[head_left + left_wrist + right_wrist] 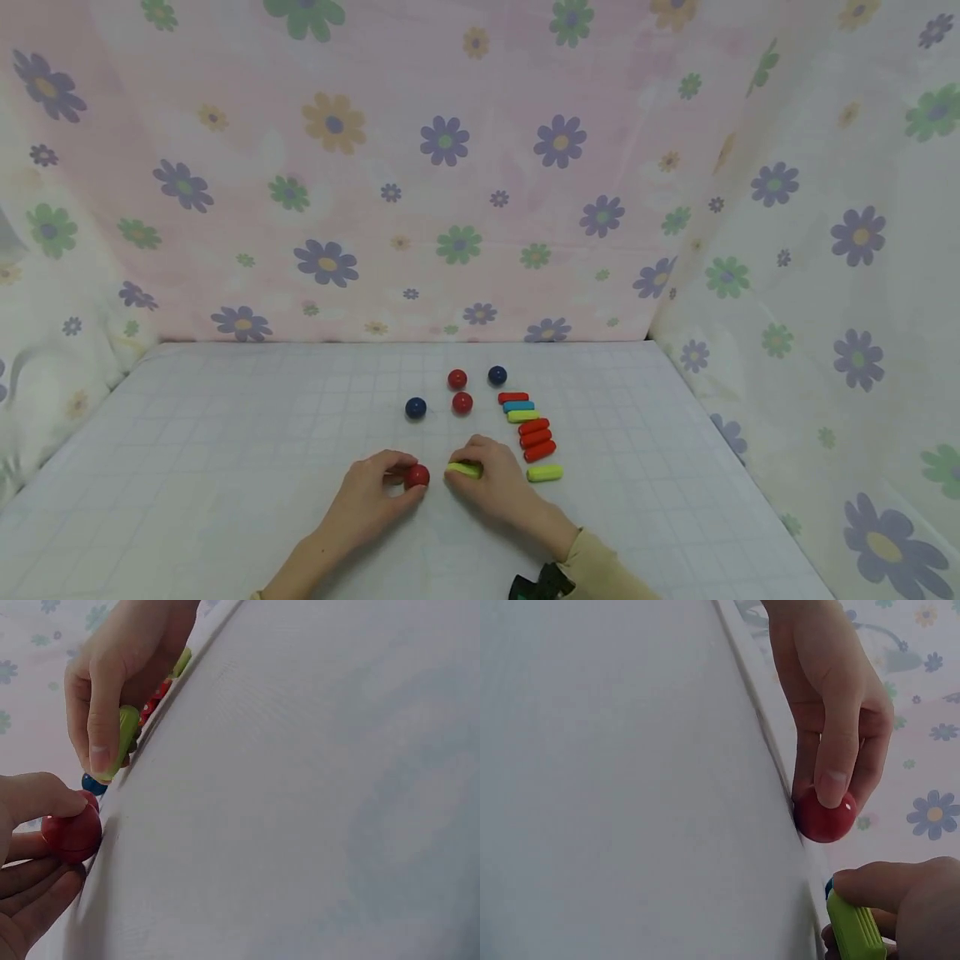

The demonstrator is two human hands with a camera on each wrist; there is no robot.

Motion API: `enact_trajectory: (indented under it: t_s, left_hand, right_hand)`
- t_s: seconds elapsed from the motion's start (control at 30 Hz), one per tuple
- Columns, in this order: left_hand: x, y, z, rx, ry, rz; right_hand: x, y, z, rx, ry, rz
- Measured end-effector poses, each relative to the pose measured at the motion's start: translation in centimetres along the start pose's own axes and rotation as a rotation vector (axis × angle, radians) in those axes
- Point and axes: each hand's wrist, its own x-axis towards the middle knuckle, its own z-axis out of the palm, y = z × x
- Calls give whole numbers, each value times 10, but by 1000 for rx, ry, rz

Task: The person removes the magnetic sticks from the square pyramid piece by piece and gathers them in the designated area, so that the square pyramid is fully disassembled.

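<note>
My left hand [372, 492] pinches a glossy red ball [417, 476] between thumb and fingers, low over the white tabletop; the left wrist view shows the thumb on top of the ball [73, 834]. Just to the right, my right hand [497, 482] grips a short yellow-green stick [464, 470]. In the right wrist view this stick [855, 930] shows lengthwise grooves, with the thumb at its upper end. A small gap separates the ball from the stick. The far end of the stick is partly hidden by the right hand's fingers.
Beyond the hands lie two more red balls [462, 403] and two dark blue balls [416, 408]. A column of short red sticks [536, 438], a blue stick [518, 407] and a yellow-green stick [522, 416] runs down the right. Another yellow-green stick [544, 473] lies nearest. Flowered curtains [450, 208] border the table.
</note>
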Motion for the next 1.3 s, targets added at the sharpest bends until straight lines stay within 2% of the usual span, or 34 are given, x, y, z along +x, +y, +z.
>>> enact_trajectory:
  t_s: [0.13, 0.33, 0.5, 0.77, 1.07, 1.3]
  left_hand:
    - [0, -1, -1, 67, 67, -23]
    - [1, -1, -3, 110, 106, -56]
    - [3, -1, -4, 114, 101, -84]
    - [4, -2, -4, 98, 82, -90]
    - [3, -5, -2, 74, 49, -114]
    - [3, -8, -2, 78, 54, -107]
  right_hand:
    - [0, -4, -6, -60, 72, 68]
    - [1, -5, -9, -115, 137, 90]
    - [2, -4, -8, -137, 149, 106]
    - [2, -5, -8, -131, 175, 134]
    - [-1, 1, -6, -132, 151, 148]
    - [1, 1, -6, -127, 141, 144]
